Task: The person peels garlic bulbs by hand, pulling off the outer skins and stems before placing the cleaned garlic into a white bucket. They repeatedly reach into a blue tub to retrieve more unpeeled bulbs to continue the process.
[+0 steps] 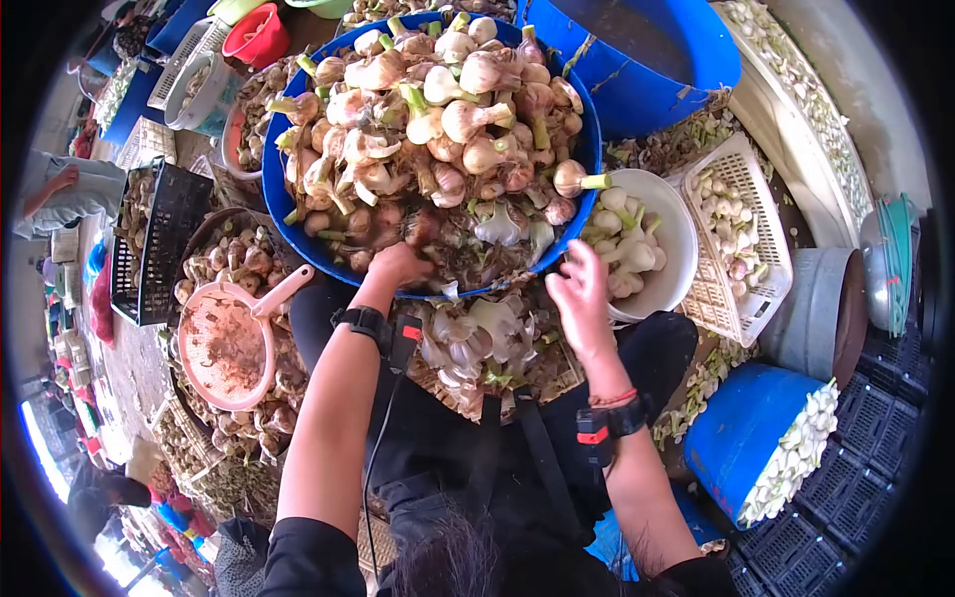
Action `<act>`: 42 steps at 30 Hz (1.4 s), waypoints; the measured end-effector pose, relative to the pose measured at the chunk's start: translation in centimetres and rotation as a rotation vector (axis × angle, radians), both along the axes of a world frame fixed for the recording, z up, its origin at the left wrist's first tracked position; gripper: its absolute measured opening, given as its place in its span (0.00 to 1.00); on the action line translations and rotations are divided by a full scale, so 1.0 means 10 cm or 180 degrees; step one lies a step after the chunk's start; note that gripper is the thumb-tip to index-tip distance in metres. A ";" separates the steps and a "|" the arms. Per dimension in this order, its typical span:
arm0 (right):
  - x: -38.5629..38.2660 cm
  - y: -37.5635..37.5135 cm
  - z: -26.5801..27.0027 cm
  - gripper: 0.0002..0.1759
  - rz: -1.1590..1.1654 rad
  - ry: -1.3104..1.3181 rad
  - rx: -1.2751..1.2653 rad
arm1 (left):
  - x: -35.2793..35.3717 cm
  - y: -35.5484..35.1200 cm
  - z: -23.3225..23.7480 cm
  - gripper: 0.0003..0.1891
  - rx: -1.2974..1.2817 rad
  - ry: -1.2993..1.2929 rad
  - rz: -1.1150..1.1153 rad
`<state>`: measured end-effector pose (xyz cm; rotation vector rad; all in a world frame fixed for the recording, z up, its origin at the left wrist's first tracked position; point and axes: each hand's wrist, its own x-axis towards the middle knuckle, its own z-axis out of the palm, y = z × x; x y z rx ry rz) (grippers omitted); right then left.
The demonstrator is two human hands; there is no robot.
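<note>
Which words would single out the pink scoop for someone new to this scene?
Find the big blue tub heaped with garlic in the middle. Down-left of it lies a heap of brown bulbs. On it rests the pink scoop: a round pan with a long handle, the only pink thing there.

Reaching far ahead with the left hand (pixel 398 265), fingers curled under, forearm bare and almost straight. Holding the right hand (pixel 582 297) up on the right, slightly nearer, fingers loose and spread, gripping nothing. Black bands (pixel 364 322) on both wrists.
</note>
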<state>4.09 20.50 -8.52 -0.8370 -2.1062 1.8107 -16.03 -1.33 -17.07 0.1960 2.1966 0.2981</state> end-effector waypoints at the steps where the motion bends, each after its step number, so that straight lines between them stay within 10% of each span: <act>1: -0.02 -0.10 -0.11 0.29 0.0152 0.0097 -0.0317 | -0.02 0.04 0.08 0.24 0.0401 -0.0821 0.0474; 7: -0.29 -0.60 0.08 0.27 0.0265 -0.0067 -0.3265 | 0.76 0.31 1.04 0.17 0.2917 0.1861 -0.0496; 11: -0.24 -0.65 0.17 0.26 0.0322 0.0167 -0.2883 | 1.11 0.31 1.31 0.17 0.4120 -0.0441 0.2099; 17: -0.10 -0.75 0.12 0.28 0.0458 0.0630 -0.0378 | 1.22 0.24 1.38 0.08 0.2420 0.1370 0.0934; 31: 0.02 -0.69 0.46 0.22 -0.0156 0.0481 -0.2981 | 1.12 0.19 1.34 0.09 0.3102 -0.0271 0.1843; 35: -0.02 -0.77 0.40 0.22 -0.0251 0.0536 -0.2032 | 1.26 0.29 1.50 0.08 0.2430 0.1113 0.1124; 38: 0.01 -0.74 0.40 0.22 -0.0261 0.0511 -0.1893 | 1.21 0.31 1.47 0.07 0.2445 0.0500 0.1647; 42: 0.10 -0.59 0.47 0.22 0.0066 0.0624 -0.3340 | 1.00 0.14 1.11 0.07 0.1832 0.1201 0.1444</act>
